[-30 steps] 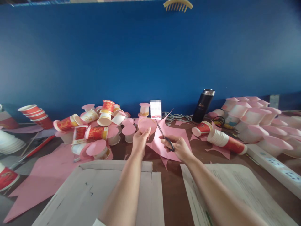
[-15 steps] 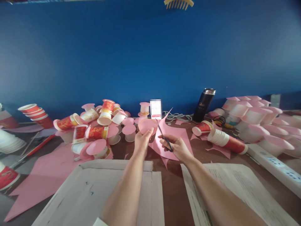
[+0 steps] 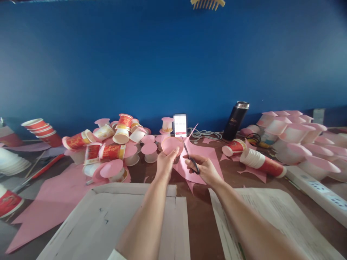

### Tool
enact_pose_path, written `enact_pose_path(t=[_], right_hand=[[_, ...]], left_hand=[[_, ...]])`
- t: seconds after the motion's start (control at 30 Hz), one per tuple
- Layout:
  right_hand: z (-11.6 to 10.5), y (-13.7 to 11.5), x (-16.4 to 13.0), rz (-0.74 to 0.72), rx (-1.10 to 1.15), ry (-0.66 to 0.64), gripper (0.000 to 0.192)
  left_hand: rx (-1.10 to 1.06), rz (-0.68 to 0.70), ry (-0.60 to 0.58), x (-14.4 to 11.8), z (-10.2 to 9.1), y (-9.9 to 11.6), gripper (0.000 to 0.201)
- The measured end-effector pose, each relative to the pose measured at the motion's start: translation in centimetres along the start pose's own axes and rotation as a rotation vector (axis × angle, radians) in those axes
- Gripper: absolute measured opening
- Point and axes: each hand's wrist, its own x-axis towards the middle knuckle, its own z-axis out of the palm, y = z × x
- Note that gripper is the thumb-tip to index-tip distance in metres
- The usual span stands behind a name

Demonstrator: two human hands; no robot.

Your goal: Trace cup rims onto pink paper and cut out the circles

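- Pink paper disc (image 3: 171, 145), round, is pinched at its lower edge by the left hand (image 3: 166, 163), thumb and fingers closed on it, held above the middle of the desk (image 3: 199, 213).
- The right hand (image 3: 206, 169) has its fingers closed through the handles of the scissors (image 3: 189, 156); the blades point up toward the disc's right edge, just beside it.
- A larger pink sheet (image 3: 202, 159) lies on the desk under both hands.
- Red and white paper cups (image 3: 111, 144), many capped with pink discs, are heaped toward the desk's far left.
- A black flask (image 3: 235, 121) stands upright at the far edge, right of centre.
- White capped cups (image 3: 292, 135) crowd the far right corner.
- Flat cardboard (image 3: 114, 220) lies at the near edge.
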Motion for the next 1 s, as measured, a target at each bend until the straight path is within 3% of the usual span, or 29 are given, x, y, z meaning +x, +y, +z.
enact_pose_path(t=[1.0], right_hand=[[0.19,0.20,0.20,-0.028,0.004,0.045,0.041]], left_hand=[[-0.023,0.013,-0.086,-0.30,0.31,-0.31,0.041]])
